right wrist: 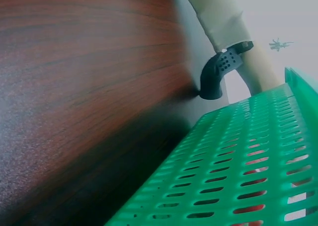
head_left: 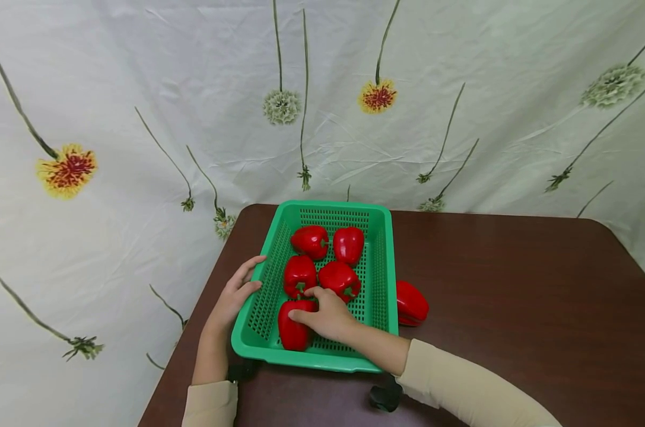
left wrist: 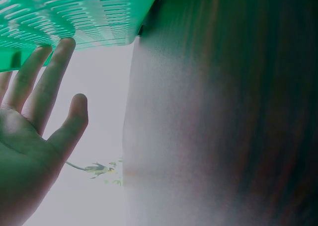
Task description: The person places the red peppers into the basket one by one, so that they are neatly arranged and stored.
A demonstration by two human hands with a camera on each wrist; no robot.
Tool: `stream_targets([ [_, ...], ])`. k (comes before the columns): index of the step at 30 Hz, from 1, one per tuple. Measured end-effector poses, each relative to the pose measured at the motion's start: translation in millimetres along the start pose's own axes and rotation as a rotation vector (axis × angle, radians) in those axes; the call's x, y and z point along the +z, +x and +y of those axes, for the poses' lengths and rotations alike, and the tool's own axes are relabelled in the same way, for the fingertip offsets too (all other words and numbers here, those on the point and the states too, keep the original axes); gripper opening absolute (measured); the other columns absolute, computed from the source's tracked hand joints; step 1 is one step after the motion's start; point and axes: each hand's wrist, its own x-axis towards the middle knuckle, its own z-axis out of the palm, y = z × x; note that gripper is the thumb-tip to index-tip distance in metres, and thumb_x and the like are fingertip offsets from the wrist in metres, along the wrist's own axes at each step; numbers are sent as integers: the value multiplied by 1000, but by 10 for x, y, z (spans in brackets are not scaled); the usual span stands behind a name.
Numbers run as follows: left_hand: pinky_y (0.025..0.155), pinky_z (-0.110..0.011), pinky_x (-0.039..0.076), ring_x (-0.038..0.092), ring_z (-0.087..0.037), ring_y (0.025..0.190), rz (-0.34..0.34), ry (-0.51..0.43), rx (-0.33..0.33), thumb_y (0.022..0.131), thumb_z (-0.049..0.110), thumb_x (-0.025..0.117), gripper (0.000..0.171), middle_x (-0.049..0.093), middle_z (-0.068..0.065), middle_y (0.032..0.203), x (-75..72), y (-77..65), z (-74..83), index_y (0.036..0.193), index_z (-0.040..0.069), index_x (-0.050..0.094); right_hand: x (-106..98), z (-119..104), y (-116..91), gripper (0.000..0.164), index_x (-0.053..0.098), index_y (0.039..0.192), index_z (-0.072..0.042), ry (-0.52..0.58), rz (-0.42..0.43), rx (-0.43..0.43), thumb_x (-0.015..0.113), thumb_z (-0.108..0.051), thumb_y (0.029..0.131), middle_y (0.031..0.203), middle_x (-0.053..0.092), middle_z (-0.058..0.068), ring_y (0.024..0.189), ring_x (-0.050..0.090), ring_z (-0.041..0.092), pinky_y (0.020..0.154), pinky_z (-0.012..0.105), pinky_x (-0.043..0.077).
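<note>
A green perforated basket (head_left: 314,359) holds several red bell peppers. My right hand (head_left: 330,315) reaches inside it, thumb and forefinger round the stem end of the nearest bell pepper (head_left: 294,330); its other fingers are hidden. Just beyond that hand lie two more bell peppers (head_left: 299,274) (head_left: 339,279), stems facing me. At the basket's left side, my left hand (head_left: 235,298) has its fingertips at the rim. The left wrist view shows this hand's (left wrist: 35,131) extended fingers against the slotted wall (left wrist: 99,12), with the thumb apart from it.
Another red bell pepper (head_left: 412,303) lies on the dark wooden table (head_left: 504,296), right beside the basket. Two bell peppers (head_left: 309,241) (head_left: 349,245) sit at the basket's far end. Behind the table hangs a flower-patterned white cloth (head_left: 221,71). A black wrist device (head_left: 385,396) shows under the right forearm.
</note>
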Motion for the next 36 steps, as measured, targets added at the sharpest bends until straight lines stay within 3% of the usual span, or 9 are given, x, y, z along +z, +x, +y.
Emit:
stream_targets([
  [6,84,-22,40,38,-16,125,5,3,5,97,7,42,47,25,-12,148,-12,3,8,143,6,31,-50,-8,-11,57,55,123,-8,-16,25,-3,64,-45,82,120,54,7,104,51,23,79,42,45],
  [14,87,-20,37,17,-26,136,10,32,-1,97,7,42,47,20,-9,150,-28,14,6,143,7,32,-191,-36,-22,56,55,122,-4,68,16,-35,64,-43,83,117,57,11,106,51,28,78,40,46],
  [20,86,-21,38,28,-22,132,11,20,-1,97,8,43,47,22,-10,150,-30,18,15,143,8,32,-270,-53,-33,51,56,118,-2,219,19,-14,65,-39,84,103,59,6,95,53,21,71,33,47],
  [25,84,-23,41,41,-14,121,-7,-20,4,97,9,43,47,26,-12,148,-28,22,1,143,7,31,-351,-77,-65,46,57,115,-3,312,47,-19,63,-37,85,96,61,2,89,56,19,73,36,47],
  [31,85,-23,40,37,-12,125,-13,-25,12,97,9,43,47,24,-12,149,-28,13,-31,143,7,31,-483,-73,-124,41,58,116,-4,393,62,-56,62,-33,88,99,61,4,93,55,24,80,45,45],
  [36,84,-24,41,38,-16,125,-4,-28,-3,97,9,43,47,25,-11,149,-17,4,-34,143,9,32,-677,-65,-233,32,57,116,-6,436,84,-72,61,-25,90,102,62,8,92,56,27,81,44,45],
])
